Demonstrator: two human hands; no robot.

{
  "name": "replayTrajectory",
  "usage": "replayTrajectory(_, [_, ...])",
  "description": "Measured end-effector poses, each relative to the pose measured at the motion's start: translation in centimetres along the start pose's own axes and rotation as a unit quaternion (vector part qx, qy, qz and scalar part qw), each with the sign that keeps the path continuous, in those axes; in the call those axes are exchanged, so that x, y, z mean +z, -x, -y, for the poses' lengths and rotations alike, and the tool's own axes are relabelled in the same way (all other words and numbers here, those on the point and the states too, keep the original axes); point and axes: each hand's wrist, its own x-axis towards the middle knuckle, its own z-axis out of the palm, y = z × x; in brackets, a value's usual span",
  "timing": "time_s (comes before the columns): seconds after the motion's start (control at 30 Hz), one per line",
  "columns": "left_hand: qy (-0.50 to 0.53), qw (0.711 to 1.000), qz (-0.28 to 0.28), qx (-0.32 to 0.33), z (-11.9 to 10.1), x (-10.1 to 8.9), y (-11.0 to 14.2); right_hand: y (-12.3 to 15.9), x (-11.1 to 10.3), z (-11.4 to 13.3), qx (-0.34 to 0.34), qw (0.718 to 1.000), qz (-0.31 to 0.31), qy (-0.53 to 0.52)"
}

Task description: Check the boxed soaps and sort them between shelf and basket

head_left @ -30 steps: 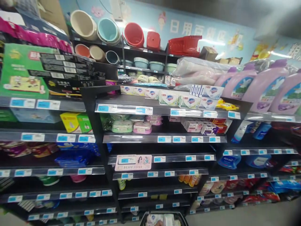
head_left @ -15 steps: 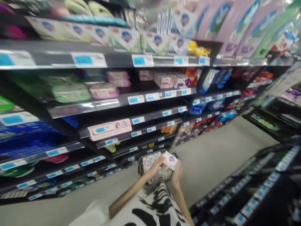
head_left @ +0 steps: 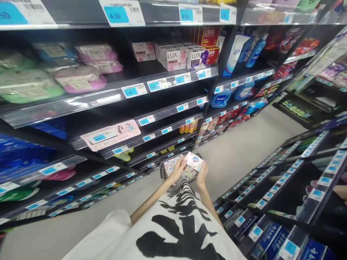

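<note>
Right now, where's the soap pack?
Head view, low centre: the soap pack is held between left hand and right hand, just above the basket on the aisle floor.

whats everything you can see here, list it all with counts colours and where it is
soap pack: one, white with a red and blue logo, held in both hands above the basket
basket: one, dark rim, on the floor below the hands, holds more white packs
LUX boxes: several, white and pink, one purple, second shelf at centre
pouches: several, pink and green, second shelf at left
bottles: a few, blue and white, shelf bay right of the LUX boxes
price tags: many, white with blue, along the shelf edges
floor: grey, aisle between two dark shelf units
left hand: grip on the pack's left edge
right hand: grip on the pack's right edge
</note>
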Motion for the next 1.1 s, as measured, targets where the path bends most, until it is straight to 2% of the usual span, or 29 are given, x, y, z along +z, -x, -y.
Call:
replayTrajectory(0.07, [-0.130, 0.988, -0.060, 0.057, -0.4, -0.5, 0.1, -0.3, -0.2, 0.0, 0.005, 1.000, -0.023, 0.004])
replayTrajectory(0.13, [-0.252, 0.955, -0.070, 0.139, -0.8, -1.2, 0.1, -0.6, -0.4, 0.2, 0.030, 0.999, -0.031, 0.005])
replayTrajectory(0.23, [-0.373, 0.897, 0.011, 0.237, -1.4, -1.9, 0.0, -0.6, -0.4, 0.7, 0.048, 0.999, -0.009, 0.023])
replayTrajectory(0.3, [-0.398, 0.880, 0.059, 0.253, -1.5, -1.9, -0.3, -0.4, -0.3, 1.4, 0.024, 0.998, 0.024, 0.050])
replayTrajectory(0.33, [-0.387, 0.885, 0.066, 0.251, -1.6, -1.8, -0.5, -0.1, -0.1, 1.8, 0.012, 0.997, 0.045, 0.054])
replayTrajectory(0.4, [-0.320, 0.918, 0.039, 0.230, -1.7, -1.3, -1.1, 0.4, 0.2, 2.8, 0.012, 0.994, 0.105, 0.021])
replayTrajectory(0.47, [-0.200, 0.963, -0.003, 0.180, -2.0, -0.6, -1.7, 0.8, 0.5, 4.0, 0.030, 0.984, 0.173, -0.041])
replayTrajectory(0.53, [-0.046, 0.993, -0.025, 0.102, -2.5, 0.0, -2.0, 1.1, 0.6, 4.9, 0.035, 0.972, 0.213, -0.088])
replayTrajectory(0.57, [0.032, 0.997, -0.024, 0.062, -2.7, 0.2, -2.1, 1.2, 0.6, 5.2, 0.030, 0.971, 0.217, -0.100])
replayTrajectory(0.63, [0.159, 0.987, -0.023, 0.004, -3.3, 0.4, -2.2, 1.0, 0.7, 5.6, 0.022, 0.973, 0.201, -0.114])
replayTrajectory(0.7, [0.228, 0.973, -0.036, -0.016, -3.7, 0.4, -2.2, 0.7, 0.7, 5.7, 0.021, 0.977, 0.178, -0.117])
replayTrajectory(0.87, [0.269, 0.961, -0.061, -0.011, -4.2, -0.5, -2.0, 0.3, 1.1, 5.5, 0.027, 0.983, 0.145, -0.105])
replayTrajectory(1.03, [0.245, 0.968, -0.059, -0.008, -4.0, -1.1, -1.6, 0.6, 1.3, 5.2, 0.033, 0.982, 0.158, -0.101])
replayTrajectory(1.1, [0.199, 0.978, -0.068, 0.005, -3.7, -1.5, -1.5, 0.5, 1.3, 4.9, 0.045, 0.977, 0.183, -0.102])
